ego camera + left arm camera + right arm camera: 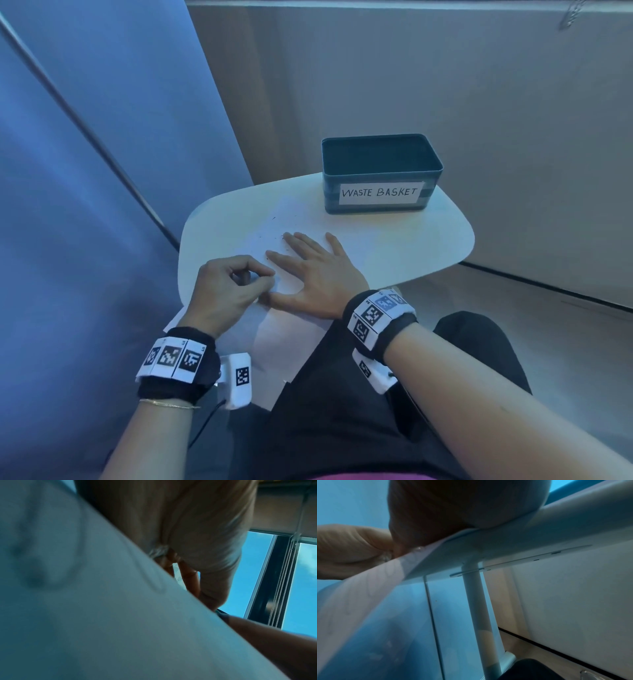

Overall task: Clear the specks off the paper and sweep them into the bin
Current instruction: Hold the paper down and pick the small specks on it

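Note:
A white paper (294, 335) lies on the small white table (411, 240) and overhangs its near edge. Tiny dark specks (274, 236) dot the paper's far part. My right hand (301, 253) lies flat on the paper, fingers spread, fingertips beside the specks. My left hand (239, 277) is curled just left of it, thumb against fingertips. In the left wrist view those fingers pinch a small white wad (159, 551); I cannot tell what it is. The teal bin (435, 154), labelled WASTE BASKET, stands open at the table's back right.
A blue panel (85, 171) rises close on the left, a pale wall (479, 85) behind the table. My dark-clad lap (342, 411) sits under the paper's overhang. A single table leg (476, 601) shows from below.

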